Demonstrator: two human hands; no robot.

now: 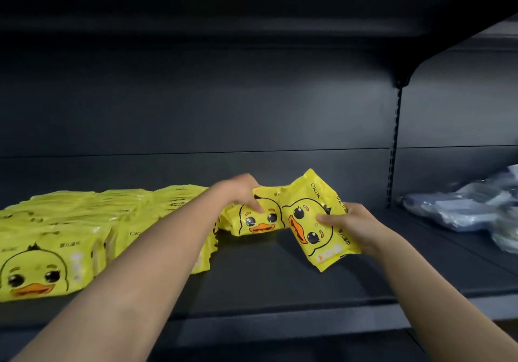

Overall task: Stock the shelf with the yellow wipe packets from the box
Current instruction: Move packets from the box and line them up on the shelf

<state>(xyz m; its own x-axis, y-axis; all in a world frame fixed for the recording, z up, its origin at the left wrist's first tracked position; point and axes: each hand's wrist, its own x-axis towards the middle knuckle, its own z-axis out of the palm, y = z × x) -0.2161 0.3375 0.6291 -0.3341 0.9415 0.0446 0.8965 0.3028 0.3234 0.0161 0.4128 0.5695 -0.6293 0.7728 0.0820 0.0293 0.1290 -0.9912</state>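
Several yellow wipe packets with a duck face (42,266) stand in rows on the left of the dark shelf (280,277). My left hand (238,192) grips the top of one upright packet (259,218) at the right end of the rows. My right hand (350,221) holds another yellow packet (311,221), turned sideways and tilted, with its lower end just above the shelf, right beside the first. The box is not in view.
Clear-wrapped bluish packs (462,207) lie on the neighbouring shelf section at the right, past a slotted upright post (393,148). A dark shelf overhangs above. The shelf's front edge (308,325) runs below my forearms.
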